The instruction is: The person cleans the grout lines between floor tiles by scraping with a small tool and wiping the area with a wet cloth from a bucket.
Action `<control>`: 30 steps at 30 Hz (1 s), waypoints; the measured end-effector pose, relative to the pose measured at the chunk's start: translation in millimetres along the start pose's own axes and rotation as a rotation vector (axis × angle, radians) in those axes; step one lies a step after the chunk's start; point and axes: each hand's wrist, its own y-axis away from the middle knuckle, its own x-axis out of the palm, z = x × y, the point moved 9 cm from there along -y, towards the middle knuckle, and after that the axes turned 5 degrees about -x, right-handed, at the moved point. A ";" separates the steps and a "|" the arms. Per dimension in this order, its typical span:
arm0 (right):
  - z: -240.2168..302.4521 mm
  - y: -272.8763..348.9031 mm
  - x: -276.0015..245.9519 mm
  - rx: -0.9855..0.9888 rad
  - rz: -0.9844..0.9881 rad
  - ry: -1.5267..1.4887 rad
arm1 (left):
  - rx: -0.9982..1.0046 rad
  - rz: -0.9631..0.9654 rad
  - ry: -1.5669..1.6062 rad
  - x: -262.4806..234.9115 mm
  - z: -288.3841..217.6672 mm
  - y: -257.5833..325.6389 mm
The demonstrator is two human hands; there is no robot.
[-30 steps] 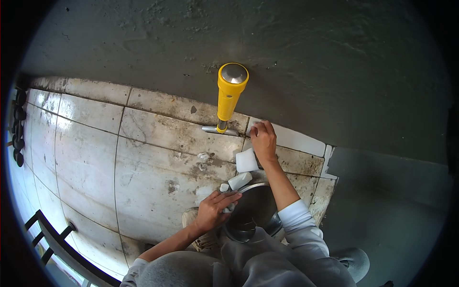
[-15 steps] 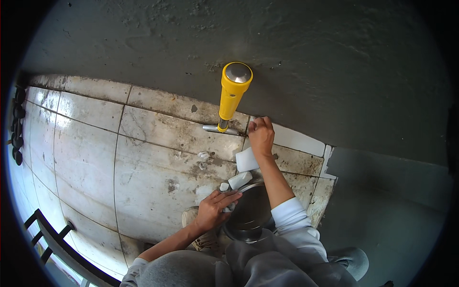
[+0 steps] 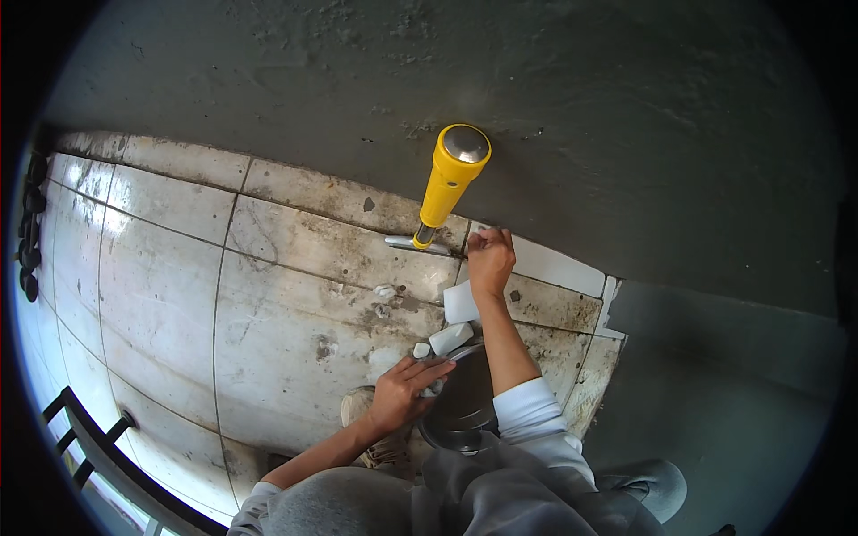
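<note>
My right hand (image 3: 492, 265) is closed with fingers curled, at the top of the low white tiled skirting, just right of a yellow-handled scraper (image 3: 447, 183). Whatever it pinches is hidden. The scraper stands upright on its wide metal blade, its steel-capped end toward me. My left hand (image 3: 404, 393) rests at the left rim of a dark metal pot (image 3: 465, 415), fingers extended over a grey-white crumpled lump (image 3: 435, 388). Between the hands lie a white block (image 3: 460, 304), a smaller white chunk (image 3: 451, 338) and a little white piece (image 3: 421, 350).
Stained white tiles (image 3: 295, 295) spread to the left, with white crumbs (image 3: 384, 291) on them. A dark grey wall surface (image 3: 626, 143) lies beyond. A strip of white tile (image 3: 559, 268) borders it. A black metal rail (image 3: 116, 464) stands at lower left. My shoe (image 3: 362, 415) is beside the pot.
My right hand has shifted very slightly and its forearm has swung a little left. The left hand stays at the pot rim. The view has moved a little.
</note>
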 end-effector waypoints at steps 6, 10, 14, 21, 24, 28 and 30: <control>-2.3 -6.0 -0.5 -0.021 -0.013 -0.015 | -0.003 -0.015 0.016 -3.9 -2.9 -2.0; -2.2 -0.6 -1.1 -0.003 0.006 -0.017 | -0.011 -0.020 0.014 -2.2 -1.2 -1.0; -1.9 -0.6 -0.3 -0.007 0.041 0.001 | -0.001 -0.020 0.011 -2.3 -0.8 -0.8; -1.0 -1.6 4.7 -0.038 0.049 0.019 | 0.004 -0.025 0.020 -3.9 -2.7 -1.4; 7.8 -1.3 4.6 -0.073 0.034 -0.026 | -0.016 -0.005 0.028 -3.3 -1.8 -1.4; 3.1 -6.7 6.7 -0.012 0.041 -0.002 | -0.013 -0.014 0.011 -2.4 -2.8 -1.7; 3.3 -3.8 7.8 0.009 0.027 -0.014 | -0.008 -0.024 0.011 -3.0 -2.2 -1.4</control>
